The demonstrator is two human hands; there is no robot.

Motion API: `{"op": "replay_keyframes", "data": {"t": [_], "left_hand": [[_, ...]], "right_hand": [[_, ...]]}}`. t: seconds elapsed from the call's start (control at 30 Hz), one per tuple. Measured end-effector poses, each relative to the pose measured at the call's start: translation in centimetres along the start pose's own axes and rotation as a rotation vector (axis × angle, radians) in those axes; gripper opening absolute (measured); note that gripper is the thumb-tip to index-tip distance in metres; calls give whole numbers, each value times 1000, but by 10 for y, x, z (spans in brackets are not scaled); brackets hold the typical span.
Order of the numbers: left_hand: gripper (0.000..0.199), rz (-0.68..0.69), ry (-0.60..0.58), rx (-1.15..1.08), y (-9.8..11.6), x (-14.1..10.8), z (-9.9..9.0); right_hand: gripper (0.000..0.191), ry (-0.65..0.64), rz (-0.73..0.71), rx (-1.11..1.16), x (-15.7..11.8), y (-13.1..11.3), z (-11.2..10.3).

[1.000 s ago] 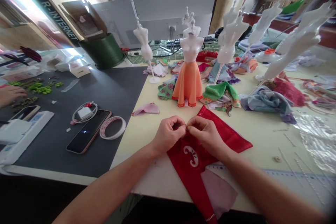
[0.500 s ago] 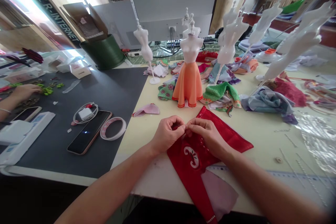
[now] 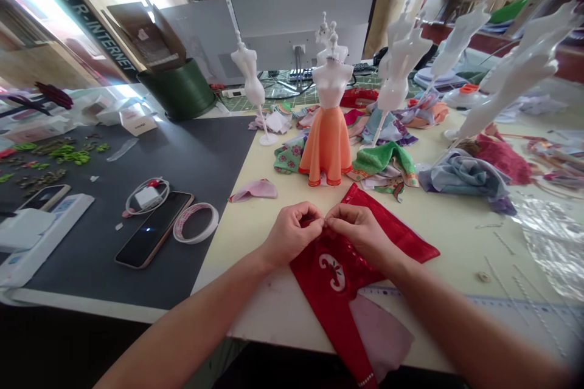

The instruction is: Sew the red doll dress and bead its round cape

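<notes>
Both hands are up at the top of the work, fingers curled and pinching; the left hand (image 3: 292, 234) and right hand (image 3: 360, 236) meet at the fingertips (image 3: 326, 221), and whatever is held there is too small to make out. Red fabric piece (image 3: 335, 292) lies flat on the counter (image 3: 246, 243), directly under and just toward the person from the pinch. Long axis runs from the pinch down toward the person, past the counter's near edge, with a second wing out to the right (image 3: 410, 249). The right hand is the nearer one, its palm and wrist over the fabric; the left hand sits on the fabric's left edge, mostly over bare counter. White curled motif (image 3: 331, 271) sits just below the hands, centred on the long axis. Pale pink fabric (image 3: 381, 334) lies under and beside the lower part, right of the red strip. Steel ruler (image 3: 511, 307) runs along the near right of the counter, partly under the red wing. Orange-skirted dress form (image 3: 326, 146) stands beyond the hands, well apart from them.
</notes>
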State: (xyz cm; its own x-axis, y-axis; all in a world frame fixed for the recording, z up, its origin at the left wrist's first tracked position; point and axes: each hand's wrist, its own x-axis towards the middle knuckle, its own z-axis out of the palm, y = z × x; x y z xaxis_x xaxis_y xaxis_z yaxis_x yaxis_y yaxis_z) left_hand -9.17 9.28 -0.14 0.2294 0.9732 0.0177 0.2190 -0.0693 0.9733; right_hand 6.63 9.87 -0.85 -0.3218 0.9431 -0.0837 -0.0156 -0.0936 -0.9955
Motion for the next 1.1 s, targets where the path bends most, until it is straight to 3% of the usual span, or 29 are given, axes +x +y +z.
{"op": "replay_keyframes", "data": {"t": [0.17, 0.37, 0.63, 1.1], "left_hand": [[14, -93, -18, -194, -1, 3, -2], [17, 31, 14, 17, 1, 2, -4], [6, 309, 171, 427, -3, -2, 0], [7, 393, 182, 529, -5, 0, -1]], "right_hand": [[16, -29, 53, 129, -1, -3, -3], [20, 12, -82, -107, 1, 2, -7], [17, 81, -213, -332, -1, 1, -2], [12, 86, -235, -417, 0, 1, -1]]}}
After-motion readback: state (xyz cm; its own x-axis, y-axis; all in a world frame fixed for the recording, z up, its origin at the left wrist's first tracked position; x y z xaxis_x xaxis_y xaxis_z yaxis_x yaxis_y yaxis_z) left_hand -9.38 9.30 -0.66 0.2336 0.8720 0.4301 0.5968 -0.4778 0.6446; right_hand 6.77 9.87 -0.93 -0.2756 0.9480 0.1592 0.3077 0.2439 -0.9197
